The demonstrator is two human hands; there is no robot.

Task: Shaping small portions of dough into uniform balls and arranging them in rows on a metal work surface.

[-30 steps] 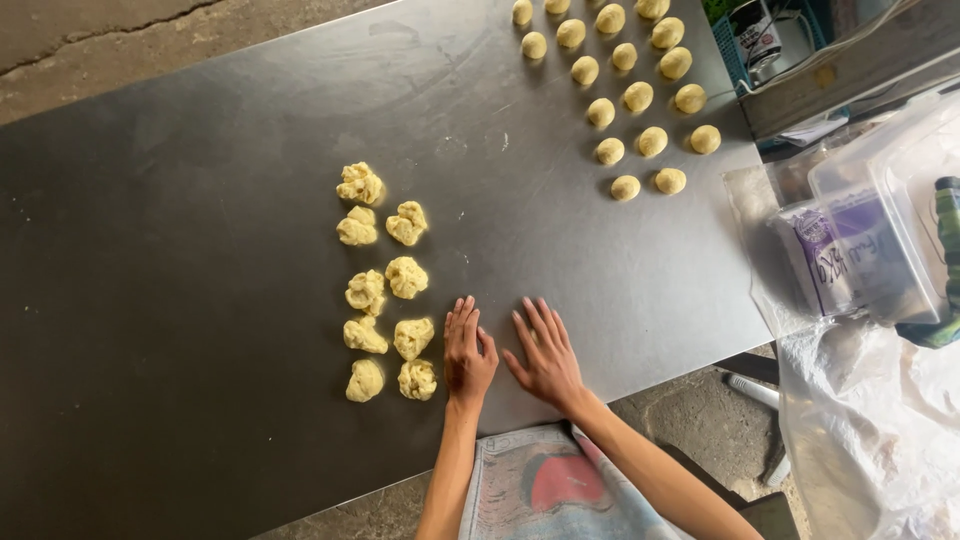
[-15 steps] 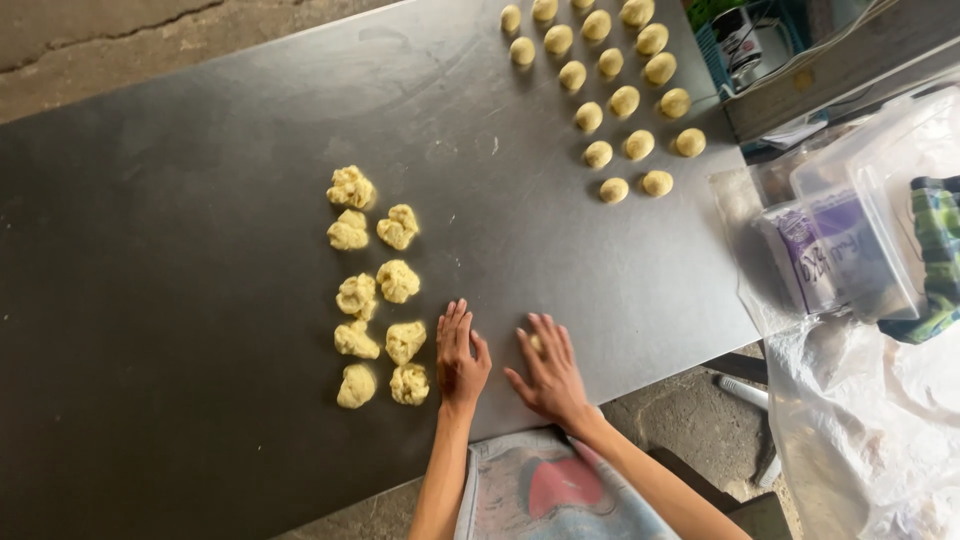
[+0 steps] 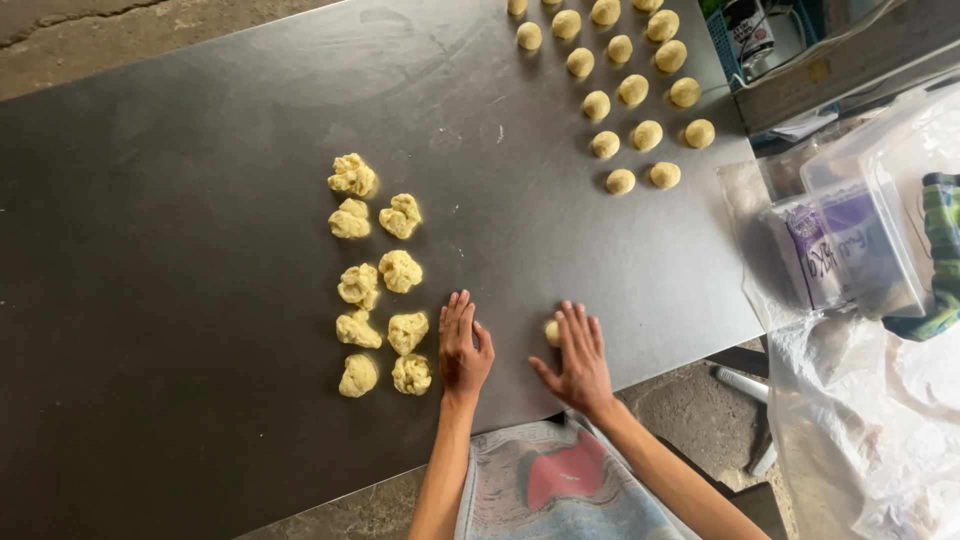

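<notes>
Seen from above, a dark metal surface (image 3: 200, 330) holds dough in two groups. At the far right edge, rows of smooth rolled dough balls (image 3: 632, 90) lie finished. At the middle left, nine rough dough lumps (image 3: 380, 275) sit in two loose columns, not yet shaped, so the rolling looks a little over half done.

Both forearms reach in from the bottom edge. The left hand (image 3: 463, 345) lies flat, palm down, fingers together, just right of the nearest rough lumps; whether it covers any dough cannot be told. The right hand (image 3: 578, 355) is flat with fingers spread, pressing on a small dough piece (image 3: 551, 331) that peeks out at its left side. Clear plastic bags (image 3: 850, 250) lie off the surface to the right.
</notes>
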